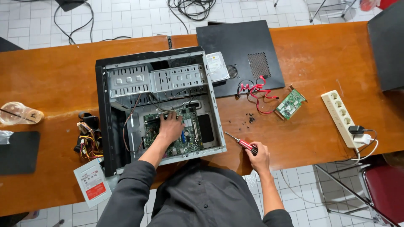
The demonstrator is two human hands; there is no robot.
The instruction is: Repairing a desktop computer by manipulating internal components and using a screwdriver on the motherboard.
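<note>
Plastic cup [19,113] lay far left of frame on wooden table [50,80]. Power supply [93,181] with cable bundle sat lower left. Open computer case [158,105] at centre; left hand [170,126] inside, palm down, fingers spread on green motherboard [187,136], gripping nothing visible. Right of case, right hand [259,156] closed around red-handled screwdriver [240,143], tip toward case. Loose screws [250,120], red cables [256,92], expansion card [290,104], power strip [340,115] further right.

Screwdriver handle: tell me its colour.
Red with black grip sections, on the screwdriver held in the right hand; the head view shows it.
</note>
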